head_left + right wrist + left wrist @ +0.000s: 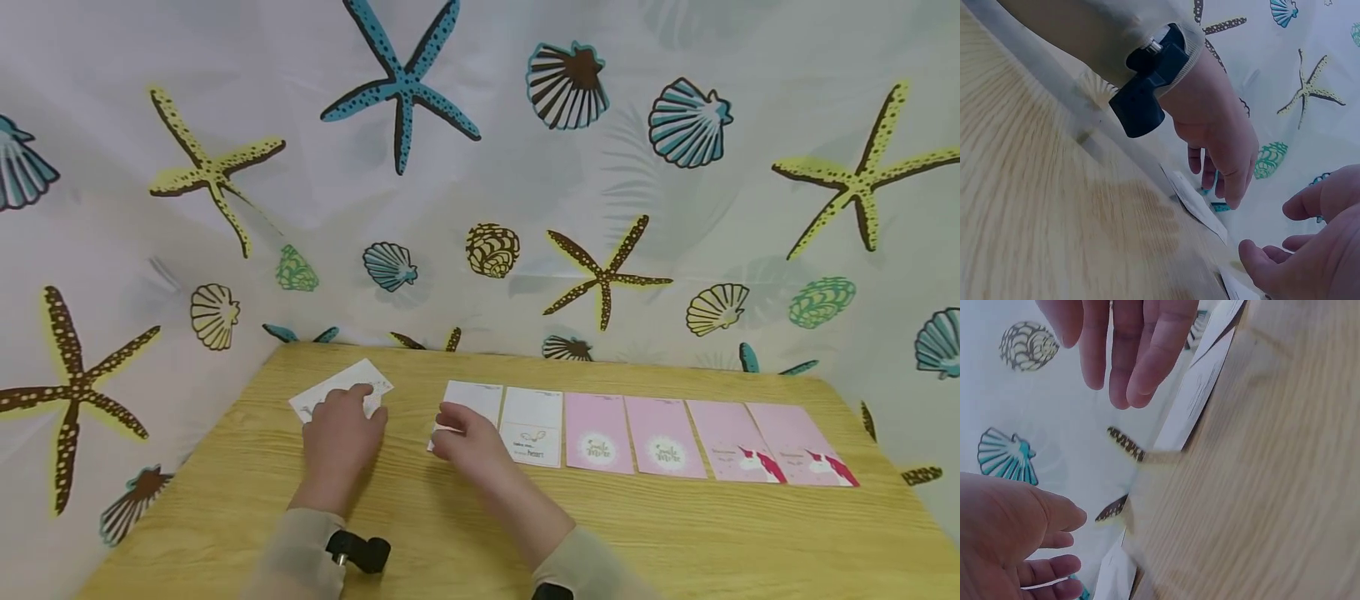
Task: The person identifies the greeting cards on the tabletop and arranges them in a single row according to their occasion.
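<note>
My left hand (343,446) hovers over white cards (367,377) at the table's left, which overlap each other at an angle. Its fingers are loosely bent, and in the right wrist view the hand hangs above a white card (1194,199). My right hand (472,454) is held over the leftmost white card (472,393) of a row and hides part of it. In the left wrist view its fingers (1163,356) point down, relaxed, with no card between them. Beside it lies a second white card (532,408) with wings and lettering.
The row continues rightward with two pink cards (596,412) bearing white round lettering, then two pink unicorn cards (723,425). All lie on a wooden table (675,533). A shell-and-starfish cloth (450,325) hangs behind and at both sides.
</note>
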A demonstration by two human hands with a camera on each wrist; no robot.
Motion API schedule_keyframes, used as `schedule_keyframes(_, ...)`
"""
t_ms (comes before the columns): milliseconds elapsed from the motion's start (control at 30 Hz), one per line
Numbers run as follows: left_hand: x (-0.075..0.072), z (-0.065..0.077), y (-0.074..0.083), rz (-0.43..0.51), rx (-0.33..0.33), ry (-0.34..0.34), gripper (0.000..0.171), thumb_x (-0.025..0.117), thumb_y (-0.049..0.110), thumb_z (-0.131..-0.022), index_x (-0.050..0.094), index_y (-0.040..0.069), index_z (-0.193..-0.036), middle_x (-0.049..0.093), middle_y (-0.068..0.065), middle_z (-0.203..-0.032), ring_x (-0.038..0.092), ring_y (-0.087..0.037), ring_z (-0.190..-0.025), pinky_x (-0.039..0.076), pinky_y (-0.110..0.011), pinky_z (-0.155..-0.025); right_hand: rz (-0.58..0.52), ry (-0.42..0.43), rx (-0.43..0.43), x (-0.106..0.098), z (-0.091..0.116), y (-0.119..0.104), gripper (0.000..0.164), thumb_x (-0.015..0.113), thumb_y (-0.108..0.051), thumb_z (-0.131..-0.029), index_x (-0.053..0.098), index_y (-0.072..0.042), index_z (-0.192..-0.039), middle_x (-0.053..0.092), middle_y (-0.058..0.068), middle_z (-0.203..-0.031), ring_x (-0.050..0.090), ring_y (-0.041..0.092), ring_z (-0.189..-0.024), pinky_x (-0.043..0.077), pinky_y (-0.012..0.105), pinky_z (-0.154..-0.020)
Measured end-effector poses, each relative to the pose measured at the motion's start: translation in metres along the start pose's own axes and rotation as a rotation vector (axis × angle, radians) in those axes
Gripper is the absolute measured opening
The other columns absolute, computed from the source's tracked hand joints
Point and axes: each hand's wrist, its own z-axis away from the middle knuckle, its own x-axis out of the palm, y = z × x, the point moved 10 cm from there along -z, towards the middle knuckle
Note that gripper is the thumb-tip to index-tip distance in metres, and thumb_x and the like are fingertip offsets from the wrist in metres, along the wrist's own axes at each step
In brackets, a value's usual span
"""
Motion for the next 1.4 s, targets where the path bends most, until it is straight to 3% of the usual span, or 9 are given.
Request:
schedule_keyframes(333,-0.013,-0.015,-0.047,-0.008,-0.101,-0.022,0.053,0.061,0.024,-0.109,0.057,-0.006,-0.152,0.052,-0.041,-0.147,0.052,-0.066,-0.127,0.046,-0.078,-0.099,-0.006,-0.022,0.016,0.032,-0.010,0.005,0.061,0.066,-0.009,-0.099,0.055,0.003,-0.158,0.062,0.019,-0.153,0.066,0.027,-0.132,0.058,0.040,-0.106)
schedule_keyframes(667,-0.013,-0.023,-0.086,-0.035,-0.147,-0.064,0.057,0.063,0.024,-0.108,0.054,-0.011,-0.151,0.053,-0.043,-0.145,0.051,-0.067,-0.128,0.047,-0.076,-0.099,-0.051,-0.028,0.051,0.060,-0.016,0.014,0.059,0.069,-0.010,-0.102,0.055,0.000,-0.159,0.057,0.017,-0.160,0.060,0.032,-0.141,0.053,0.045,-0.113)
schedule_keyframes(1000,0.004,-0.021,-0.097,-0.055,-0.134,-0.171,0.066,0.064,0.029,-0.105,0.049,-0.007,-0.158,0.049,-0.040,-0.155,0.046,-0.068,-0.133,0.042,-0.081,-0.102,-0.106,-0.030,0.060,0.072,-0.019,0.017,0.060,0.069,-0.008,-0.102,0.054,0.002,-0.159,0.053,0.020,-0.164,0.063,0.030,-0.137,0.051,0.049,-0.115)
schedule_keyframes(1233,0.007,-0.022,-0.093,-0.091,-0.129,-0.172,0.072,0.073,0.033,-0.101,0.050,-0.005,-0.158,0.053,-0.038,-0.154,0.048,-0.066,-0.130,0.044,-0.079,-0.101,-0.134,-0.032,0.077,0.072,-0.027,0.024,0.060,0.070,-0.009,-0.103,0.054,0.002,-0.159,0.052,0.023,-0.163,0.064,0.028,-0.132,0.054,0.046,-0.111)
schedule_keyframes(1400,0.003,-0.018,-0.088,-0.087,-0.154,-0.156,0.073,0.075,0.032,-0.100,0.049,-0.005,-0.158,0.052,-0.042,-0.150,0.047,-0.067,-0.128,0.044,-0.077,-0.101,-0.223,-0.042,0.100,0.073,-0.033,0.029,0.061,0.070,-0.006,-0.100,0.054,0.004,-0.159,0.051,0.026,-0.162,0.061,0.028,-0.136,0.056,0.042,-0.108)
